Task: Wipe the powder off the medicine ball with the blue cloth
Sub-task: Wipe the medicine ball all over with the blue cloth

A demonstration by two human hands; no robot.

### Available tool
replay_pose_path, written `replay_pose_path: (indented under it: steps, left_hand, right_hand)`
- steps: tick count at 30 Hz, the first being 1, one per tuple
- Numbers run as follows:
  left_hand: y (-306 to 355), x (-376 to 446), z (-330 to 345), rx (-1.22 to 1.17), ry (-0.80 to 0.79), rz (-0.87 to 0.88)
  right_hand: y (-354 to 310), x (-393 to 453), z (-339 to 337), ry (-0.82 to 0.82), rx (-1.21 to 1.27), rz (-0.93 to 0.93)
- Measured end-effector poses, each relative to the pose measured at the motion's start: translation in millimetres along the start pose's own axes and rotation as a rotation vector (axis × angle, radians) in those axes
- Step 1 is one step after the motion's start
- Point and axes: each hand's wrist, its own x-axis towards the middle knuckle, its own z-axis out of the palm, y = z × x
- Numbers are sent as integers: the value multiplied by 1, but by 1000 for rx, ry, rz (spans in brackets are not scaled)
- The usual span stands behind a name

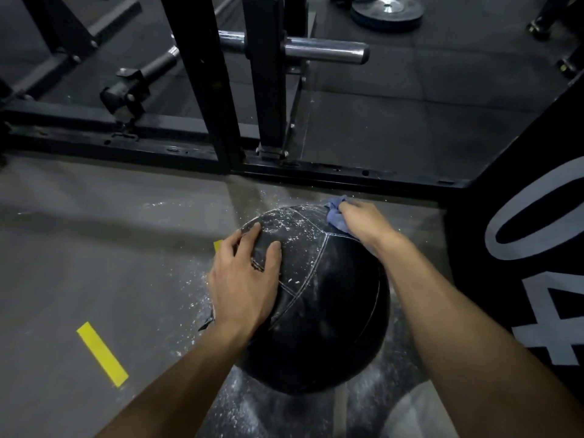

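Head view:
Medicine ball (322,298): black, stitched panels, resting on the grey floor (94,248) in the lower middle of the view, just in front of the black rack base.
Powder (284,221): white flecks thick on the far upper part of the ball, thinner along the seams nearer the person; more is scattered on the floor to the ball's left and below it.
Blue cloth (335,213): bunched at the ball's far right top, pressed against the surface, most of it covered by the hand.
Right hands entry, right hand (363,224): fingers curled round the blue cloth, gripping it against the ball; forearm reaches in from the lower right.
Left hand (245,279): lies flat on the ball's left side, fingers spread and fairly straight, holding nothing, fingertips touching the powdered panel.
Yellow tape strip (102,354): stuck on the floor well left of the ball; a second small yellow bit shows just beside the left thumb.
Rack frame (202,90): black steel uprights and base rail beyond the ball.
Barbell sleeve (325,52): chrome, sticking out to the right from the rack.
Weight plate (387,11): flat on the dark mat at the top.
Black panel (537,248): right edge, large pale lettering, close to the ball.
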Motion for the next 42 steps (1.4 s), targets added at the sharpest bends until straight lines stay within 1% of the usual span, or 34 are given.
replay_pose_path:
  steps: [1,3,6,8,10,12,13,16,18,20,22,24,26,29,33,38,42]
  left_hand:
    - [1,-1,1,11,6,5]
    - [1,-1,2,36,16,2]
    - [5,-5,4,73,19,-5]
    - [8,-5,5,89,25,-5]
    - [10,0,5,89,16,-12]
    - [7,6,5,68,-22,-18]
    - [4,6,5,58,-37,-12]
    - [3,-5,4,77,-38,17]
    - [8,-16,5,112,-40,17]
    - [14,-26,7,150,-29,30]
    - [18,-35,11,180,-15,55]
    - [18,-42,13,188,-6,59]
    - [16,-47,14,184,0,61]
    - [13,-51,12,171,1,67]
    - [5,-56,8,158,-2,72]
    - [-15,-77,-3,111,12,120]
    - [-31,-89,-17,134,-53,222]
  right_hand:
    - [-2,-1,-2,-23,-2,1]
    - [-5,-16,-2,-33,-74,-70]
    - [-6,-59,4,56,-232,-280]
    - [3,-94,20,91,-335,-364]
    - [21,-136,45,171,-408,-478]
    - [43,-170,76,299,-435,-618]
    - [54,-181,89,340,-440,-645]
    - [68,-195,107,421,-462,-639]
    - [70,-189,100,467,-455,-638]
    - [58,-176,82,464,-480,-575]
    - [36,-154,60,362,-493,-426]
    - [14,-125,41,242,-429,-305]
    - [-4,-93,23,172,-371,-223]
    - [-19,-65,8,123,-275,-145]
    - [-20,-63,9,75,-268,-158]
    - [1,-115,30,117,-371,-294]
    - [27,-159,49,203,-371,-357]
